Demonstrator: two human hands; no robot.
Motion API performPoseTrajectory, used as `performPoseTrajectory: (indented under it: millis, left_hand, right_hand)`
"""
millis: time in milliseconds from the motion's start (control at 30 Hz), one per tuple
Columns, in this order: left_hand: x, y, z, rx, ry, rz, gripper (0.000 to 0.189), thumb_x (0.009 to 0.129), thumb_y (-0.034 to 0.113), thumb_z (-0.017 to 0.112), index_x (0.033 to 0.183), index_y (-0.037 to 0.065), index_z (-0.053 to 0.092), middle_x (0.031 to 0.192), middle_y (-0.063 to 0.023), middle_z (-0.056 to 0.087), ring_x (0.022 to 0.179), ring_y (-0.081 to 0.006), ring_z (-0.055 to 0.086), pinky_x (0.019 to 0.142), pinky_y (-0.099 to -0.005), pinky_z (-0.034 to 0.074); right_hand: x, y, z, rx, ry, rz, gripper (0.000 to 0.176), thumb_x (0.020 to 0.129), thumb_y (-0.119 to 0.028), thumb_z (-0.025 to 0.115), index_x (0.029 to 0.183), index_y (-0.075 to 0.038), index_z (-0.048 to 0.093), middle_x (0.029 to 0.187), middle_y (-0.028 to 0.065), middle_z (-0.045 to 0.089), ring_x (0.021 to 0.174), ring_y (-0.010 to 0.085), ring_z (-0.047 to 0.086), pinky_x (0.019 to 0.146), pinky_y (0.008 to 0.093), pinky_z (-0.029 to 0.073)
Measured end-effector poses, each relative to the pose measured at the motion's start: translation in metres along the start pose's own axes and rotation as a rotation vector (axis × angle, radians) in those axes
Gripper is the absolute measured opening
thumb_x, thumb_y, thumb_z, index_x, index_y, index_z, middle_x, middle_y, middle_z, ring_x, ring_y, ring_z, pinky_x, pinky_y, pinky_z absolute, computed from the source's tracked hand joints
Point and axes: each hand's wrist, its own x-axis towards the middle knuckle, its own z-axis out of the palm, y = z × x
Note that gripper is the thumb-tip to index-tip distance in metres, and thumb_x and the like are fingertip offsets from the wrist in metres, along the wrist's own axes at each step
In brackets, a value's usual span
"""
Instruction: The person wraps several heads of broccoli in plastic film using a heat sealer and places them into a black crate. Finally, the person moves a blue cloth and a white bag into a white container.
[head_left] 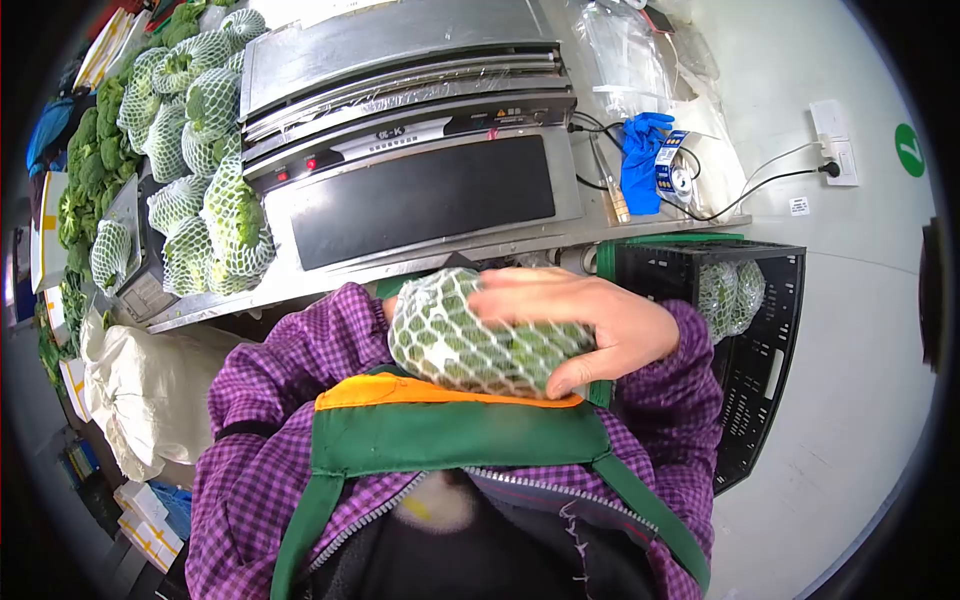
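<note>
A head of broccoli in a white foam net (450, 340) is held close to the chest, just above the orange edge of a green apron (460, 437). The net has a shine on its left part. Over its right end lies my right hand (590, 318), fingers across the top and thumb on the near side, gripping it. My left hand is behind the netted broccoli; only a bit of the wrist (390, 308) shows at the purple checked cuff, and its fingers are hidden. Beyond the hands stands a film sealing machine (420, 200) with a black plate.
Several netted broccoli heads (185, 130) are piled at the left, beside bare broccoli (100, 140). A black crate (765, 370) with netted produce stands at the right. Blue gloves (643, 165), a tape roll (681, 180) and cables lie on the bench. A white sack (150, 390) sits lower left.
</note>
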Motion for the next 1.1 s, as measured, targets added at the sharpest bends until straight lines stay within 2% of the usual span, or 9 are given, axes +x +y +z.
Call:
performPoseTrajectory:
  millis: [167, 267, 433, 567, 633, 767, 867, 967, 1100]
  left_hand:
    - [0.01, 0.003, -0.039, 0.264, -0.035, -0.052, 0.06, 0.077, 0.009, 0.075, 0.13, 0.004, 0.05, 0.128, -0.0105, 0.055, 0.118, -0.0203, 0.051, 0.103, -0.0351, 0.039]
    - [0.042, 0.018, -0.076, 0.035, -0.08, -0.227, 0.066, 0.085, 0.009, 0.066, 0.142, 0.005, 0.032, 0.136, -0.0101, 0.048, 0.124, -0.0187, 0.046, 0.105, -0.0348, 0.037]
    - [0.158, 0.095, -0.062, -0.323, 0.155, -0.351, 0.039, 0.096, 0.026, 0.052, 0.128, 0.003, 0.051, 0.124, -0.0124, 0.058, 0.113, -0.0209, 0.057, 0.099, -0.0371, 0.045]
    - [0.22, 0.094, -0.016, 0.008, 0.507, 0.164, 0.052, 0.101, 0.042, 0.03, 0.127, 0.001, 0.049, 0.121, -0.0134, 0.059, 0.106, -0.0212, 0.059, 0.094, -0.036, 0.047]
    - [0.226, 0.091, -0.002, 0.848, 0.587, 0.534, 0.052, 0.103, 0.034, 0.025, 0.134, -0.005, 0.038, 0.129, -0.0159, 0.051, 0.114, -0.0221, 0.052, 0.101, -0.0326, 0.037]
    - [0.226, 0.073, 0.013, 0.998, 0.358, 0.717, 0.049, 0.097, 0.015, 0.036, 0.139, -0.009, 0.028, 0.143, -0.0238, 0.035, 0.135, -0.0329, 0.032, 0.11, -0.0369, 0.023]
    - [0.219, 0.08, -0.001, 1.07, 0.193, 0.569, 0.048, 0.098, 0.02, 0.036, 0.141, -0.001, 0.033, 0.148, -0.02, 0.03, 0.138, -0.0312, 0.028, 0.111, -0.0403, 0.024]
    - [0.24, 0.099, -0.007, 0.761, 0.438, 0.527, 0.061, 0.1, 0.044, 0.03, 0.141, -0.001, 0.032, 0.147, -0.0162, 0.032, 0.131, -0.0302, 0.037, 0.105, -0.0455, 0.033]
    - [0.254, 0.103, 0.031, 0.81, 0.134, 0.29, 0.06, 0.1, 0.042, 0.029, 0.134, -0.005, 0.04, 0.132, -0.0157, 0.049, 0.117, -0.0215, 0.051, 0.104, -0.0336, 0.035]
  right_hand:
    - [-0.029, 0.042, 0.035, 0.121, 0.463, 0.416, 0.098, 0.056, -0.027, 0.085, 0.138, -0.004, 0.037, 0.138, 0.0172, 0.038, 0.128, 0.0303, 0.04, 0.107, 0.0389, 0.031]
    - [-0.028, 0.048, 0.026, 0.067, 0.686, 0.328, 0.091, 0.056, -0.021, 0.085, 0.134, -0.005, 0.042, 0.132, 0.0155, 0.042, 0.125, 0.0274, 0.043, 0.105, 0.0365, 0.034]
    - [-0.038, 0.047, 0.001, 0.161, 1.136, 0.245, 0.085, 0.059, -0.014, 0.084, 0.13, 0.004, 0.041, 0.123, 0.0116, 0.048, 0.115, 0.0188, 0.048, 0.1, 0.032, 0.037]
    - [-0.031, 0.046, -0.009, 0.269, 1.43, 0.158, 0.078, 0.067, -0.01, 0.079, 0.131, 0.005, 0.036, 0.121, 0.0123, 0.05, 0.112, 0.0168, 0.049, 0.097, 0.0311, 0.04]
    - [-0.033, 0.047, -0.009, 0.275, 1.505, 0.127, 0.078, 0.069, -0.011, 0.076, 0.133, 0.006, 0.035, 0.122, 0.0106, 0.051, 0.112, 0.0155, 0.05, 0.097, 0.0293, 0.04]
    - [-0.058, 0.045, -0.003, 0.779, 1.596, 0.002, 0.072, 0.074, -0.011, 0.073, 0.133, 0.005, 0.035, 0.12, 0.0117, 0.052, 0.108, 0.0166, 0.054, 0.093, 0.0289, 0.043]
    - [-0.075, 0.041, 0.003, 0.863, 1.657, -0.056, 0.069, 0.076, -0.011, 0.069, 0.134, 0.005, 0.035, 0.121, 0.0124, 0.053, 0.108, 0.0168, 0.055, 0.092, 0.0291, 0.045]
    - [-0.085, 0.032, 0.007, 0.856, 1.683, -0.091, 0.07, 0.074, -0.011, 0.071, 0.133, 0.005, 0.036, 0.119, 0.0127, 0.054, 0.109, 0.0175, 0.055, 0.093, 0.0295, 0.044]
    - [-0.088, 0.02, 0.013, 0.301, 1.536, 0.16, 0.078, 0.066, -0.012, 0.08, 0.13, 0.006, 0.039, 0.119, 0.0102, 0.053, 0.109, 0.014, 0.051, 0.094, 0.0284, 0.042]
